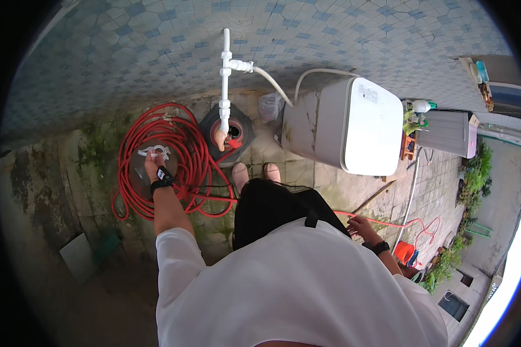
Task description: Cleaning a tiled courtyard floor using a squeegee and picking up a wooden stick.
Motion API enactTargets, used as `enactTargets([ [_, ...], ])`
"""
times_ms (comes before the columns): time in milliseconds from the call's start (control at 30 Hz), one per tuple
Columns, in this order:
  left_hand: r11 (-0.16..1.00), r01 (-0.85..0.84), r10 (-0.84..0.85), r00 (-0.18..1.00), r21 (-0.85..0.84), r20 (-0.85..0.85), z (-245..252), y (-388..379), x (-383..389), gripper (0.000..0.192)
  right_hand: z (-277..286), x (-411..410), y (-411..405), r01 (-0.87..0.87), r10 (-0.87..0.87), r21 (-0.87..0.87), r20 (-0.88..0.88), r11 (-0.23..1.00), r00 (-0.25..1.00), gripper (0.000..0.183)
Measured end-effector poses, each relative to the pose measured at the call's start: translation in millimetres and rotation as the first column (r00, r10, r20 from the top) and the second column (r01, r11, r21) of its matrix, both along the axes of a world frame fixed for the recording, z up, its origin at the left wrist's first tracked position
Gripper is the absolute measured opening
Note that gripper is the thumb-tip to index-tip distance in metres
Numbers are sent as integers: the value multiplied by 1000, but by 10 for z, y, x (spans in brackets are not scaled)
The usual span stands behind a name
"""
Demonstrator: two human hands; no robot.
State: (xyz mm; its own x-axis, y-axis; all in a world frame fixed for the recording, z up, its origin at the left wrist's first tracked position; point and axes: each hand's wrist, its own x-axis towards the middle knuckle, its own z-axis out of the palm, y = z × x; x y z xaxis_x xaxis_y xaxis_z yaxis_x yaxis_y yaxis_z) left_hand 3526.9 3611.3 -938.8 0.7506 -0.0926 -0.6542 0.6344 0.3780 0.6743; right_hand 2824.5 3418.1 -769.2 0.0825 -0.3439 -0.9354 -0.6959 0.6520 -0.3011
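My left hand (155,164) reaches forward over a coil of red hose (186,143) on the ground. Between its fingers is a white plastic piece with curved, loop-like parts (159,152); its exact kind is unclear. Beneath that hand, inside the coil, shows a round greyish surface (141,167). My right hand (361,227) hangs beside my right thigh, fingers loosely bent, with nothing visible in it. Ahead of my feet, a white plastic pipe (225,86) comes down the wall to a brownish end piece (220,139). This sits by a dark base with a round opening (207,123).
A white-lidded appliance (375,130), likely a washing machine, stands right of the pipe against the tiled wall (156,56). A pale hose (271,82) joins the pipe's branch. Further right are a grey cabinet (443,130), an orange bucket (403,251) and plants (443,271).
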Motion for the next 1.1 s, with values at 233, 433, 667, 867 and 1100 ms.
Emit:
enactTargets([
  [233, 964, 237, -224, 969, 123, -106, 93, -108, 140, 47, 35, 192, 139, 164, -165, 36, 37, 986, 986, 18],
  [433, 874, 409, -350, 904, 261, -244, 57, -252, -234, 52, -60, -118, 208, 375, -372, -50, 47, 926, 927, 20],
  [667, -374, 849, -927, -329, 374, -180, -49, -56, -456, 24, -291, -316, 84, 406, -388, -57, 194, 912, 901, 24],
  [867, -827, 310, -543, -657, 468, -524, 160, -1160, -2068, 21, -546, -994, 88, 492, -467, -34, 258, 870, 846, 23],
  [1100, -865, 121, -346, -846, 486, -405, 284, -2435, -3885, 27, -692, -2430, -38, 668, -621, -73, 305, 741, 722, 22],
])
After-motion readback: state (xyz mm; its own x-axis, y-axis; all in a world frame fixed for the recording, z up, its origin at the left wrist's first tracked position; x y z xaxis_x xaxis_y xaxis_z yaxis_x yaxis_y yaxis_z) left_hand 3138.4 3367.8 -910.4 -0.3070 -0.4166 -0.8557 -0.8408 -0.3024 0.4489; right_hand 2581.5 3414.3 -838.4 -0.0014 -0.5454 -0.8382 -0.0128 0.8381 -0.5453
